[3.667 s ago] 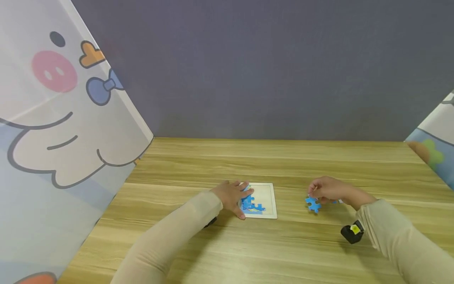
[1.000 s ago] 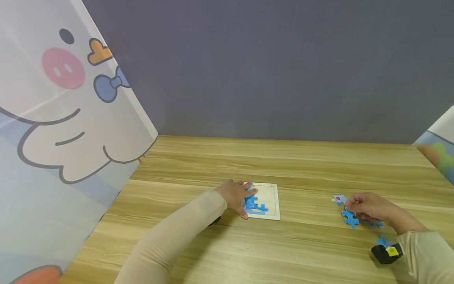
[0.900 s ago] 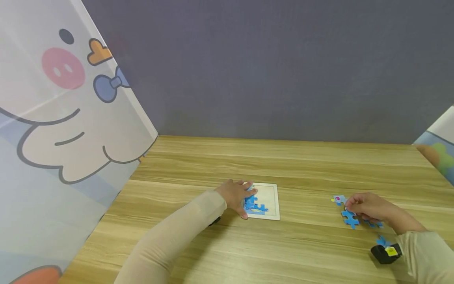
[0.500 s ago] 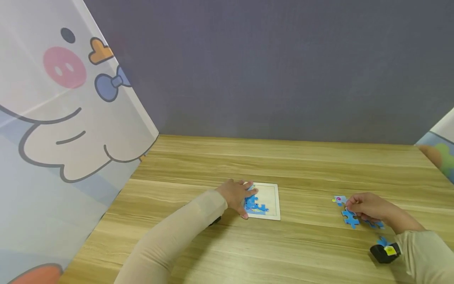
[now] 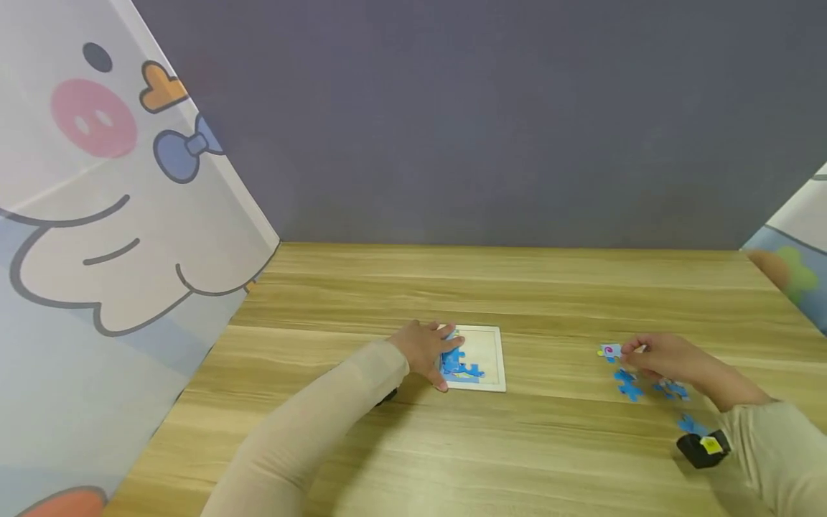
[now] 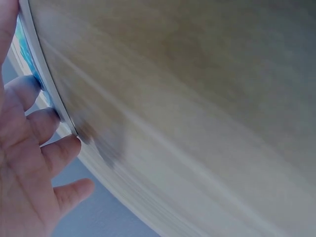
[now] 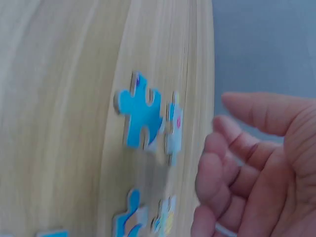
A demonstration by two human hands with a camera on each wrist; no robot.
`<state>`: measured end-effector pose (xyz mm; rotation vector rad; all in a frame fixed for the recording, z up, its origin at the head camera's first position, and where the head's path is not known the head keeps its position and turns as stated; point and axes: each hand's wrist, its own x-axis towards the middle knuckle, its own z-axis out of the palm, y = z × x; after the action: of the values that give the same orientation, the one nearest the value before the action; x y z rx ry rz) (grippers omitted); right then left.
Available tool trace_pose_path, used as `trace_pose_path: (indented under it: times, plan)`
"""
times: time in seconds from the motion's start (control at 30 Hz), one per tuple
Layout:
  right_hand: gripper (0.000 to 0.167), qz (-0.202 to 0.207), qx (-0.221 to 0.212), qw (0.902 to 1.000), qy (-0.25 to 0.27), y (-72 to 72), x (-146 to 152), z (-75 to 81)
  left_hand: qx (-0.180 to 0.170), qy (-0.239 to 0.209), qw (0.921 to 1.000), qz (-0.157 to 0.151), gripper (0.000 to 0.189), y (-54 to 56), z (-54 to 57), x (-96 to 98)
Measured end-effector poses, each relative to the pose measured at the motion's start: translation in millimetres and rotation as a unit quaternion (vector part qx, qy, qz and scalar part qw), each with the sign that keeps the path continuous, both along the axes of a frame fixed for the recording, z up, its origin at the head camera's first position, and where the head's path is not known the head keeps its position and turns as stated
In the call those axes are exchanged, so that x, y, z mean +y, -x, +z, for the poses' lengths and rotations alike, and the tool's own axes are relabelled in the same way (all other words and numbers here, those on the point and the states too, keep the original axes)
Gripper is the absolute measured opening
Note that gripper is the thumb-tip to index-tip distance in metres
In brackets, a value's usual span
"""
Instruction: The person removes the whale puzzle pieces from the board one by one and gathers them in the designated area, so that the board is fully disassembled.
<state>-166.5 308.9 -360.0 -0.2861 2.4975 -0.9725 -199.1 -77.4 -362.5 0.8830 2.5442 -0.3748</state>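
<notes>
My left hand rests with spread fingers over the left side of a pale puzzle tray. Blue puzzle pieces are set in the tray's left and lower part, partly hidden under that hand. In the left wrist view its fingertips lie along the tray's edge. Over to the right, my right hand hovers just above loose pieces, fingers loosely bent and holding nothing. Near its fingertips are a blue piece and a light piece with a pink swirl, both lying on the table.
More loose puzzle pieces lie under the right hand, and another blue piece lies beside the black wrist camera. A grey partition stands behind the wooden table; a cartoon-printed panel borders the left.
My right hand moved right with a blue piece, then set it down among the others and released it, lifting slightly away. My left hand has stayed on the tray. The head view shifted slightly.
</notes>
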Motion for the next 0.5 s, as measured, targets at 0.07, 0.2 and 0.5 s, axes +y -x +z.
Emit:
trace_pose_path:
  times: [0.07, 0.2, 0.5]
  plan:
    - [0.028, 0.007, 0.024, 0.9995, -0.022, -0.8, -7.9, 3.8, -0.004, -0.003, 1.0000, 0.001, 0.095, -0.1, 1.1, -0.5]
    - [0.031, 0.024, 0.089, 0.9935, -0.067, -2.0, -30.1, 11.9, -0.003, 0.003, 1.0000, -0.001, 0.095, -0.2, 2.5, 0.1]
    - [0.032, 0.069, 0.272, 0.9506, -0.133, -6.7, -87.0, 16.0, 0.003, 0.012, 0.9999, -0.010, 0.095, 0.5, -0.6, -0.6]
